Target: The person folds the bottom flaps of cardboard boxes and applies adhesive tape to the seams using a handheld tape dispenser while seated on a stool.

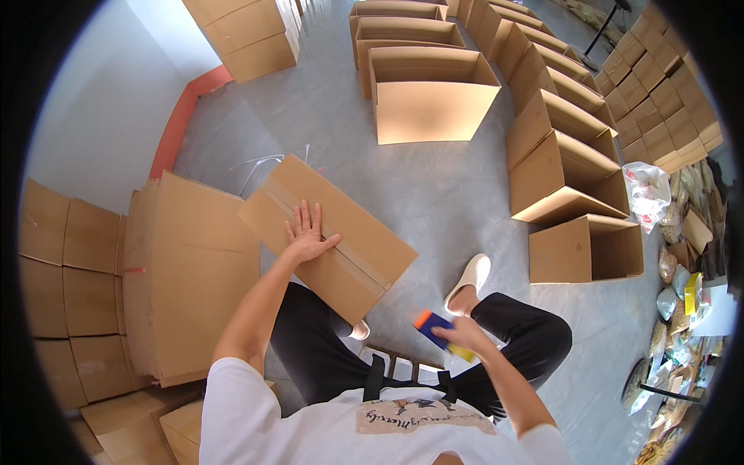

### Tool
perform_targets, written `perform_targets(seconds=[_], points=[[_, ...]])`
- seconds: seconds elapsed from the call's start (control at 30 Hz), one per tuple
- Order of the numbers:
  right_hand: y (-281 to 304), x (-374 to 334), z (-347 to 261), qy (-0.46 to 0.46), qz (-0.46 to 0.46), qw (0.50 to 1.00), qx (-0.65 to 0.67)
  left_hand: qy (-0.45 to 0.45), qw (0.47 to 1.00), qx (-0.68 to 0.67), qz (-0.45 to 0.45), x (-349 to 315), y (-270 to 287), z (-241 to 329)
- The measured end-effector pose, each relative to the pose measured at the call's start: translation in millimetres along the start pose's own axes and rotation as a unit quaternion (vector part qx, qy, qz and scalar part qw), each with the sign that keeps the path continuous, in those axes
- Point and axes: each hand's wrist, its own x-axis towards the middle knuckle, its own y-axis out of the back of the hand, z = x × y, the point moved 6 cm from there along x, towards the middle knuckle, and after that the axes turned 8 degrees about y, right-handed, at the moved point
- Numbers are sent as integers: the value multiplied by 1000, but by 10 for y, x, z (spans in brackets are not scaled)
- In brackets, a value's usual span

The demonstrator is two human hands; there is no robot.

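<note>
Brown cardboard box (360, 236) near left leg (310, 341), seam (356, 267) upward; left hand (308, 239) spread flat on it. Right hand (465, 335) grips blurred blue-orange tool (432, 327), apart from box. I judge: steadying step; next calls for firm left palm.

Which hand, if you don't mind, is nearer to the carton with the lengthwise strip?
Left. The left hand lies spread on the carton; the right hand is apart from it, off to its right, holding a blurred blue-and-orange object.
</note>
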Motion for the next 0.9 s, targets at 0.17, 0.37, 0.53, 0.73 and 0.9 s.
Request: perform_targets(seconds=[0.17,0.37,0.53,0.73,0.9], points=[[-362,1029,-973,38,131,991,2,9,1000,18,7,48,150,-136],[-710,1000,-272,-71,59,991,100,-33,956,-276,-90,225,649,-320],[-423,1009,-190,-96,214,727,646,64,952,-213,212,669,1310,-1195],[917,730,-547,-81,347,656,665,42,943,-220,248,234,1805,-217],[2214,96,-345,213,566,637,478,-158,799,-437,382,-425,2074,287]])
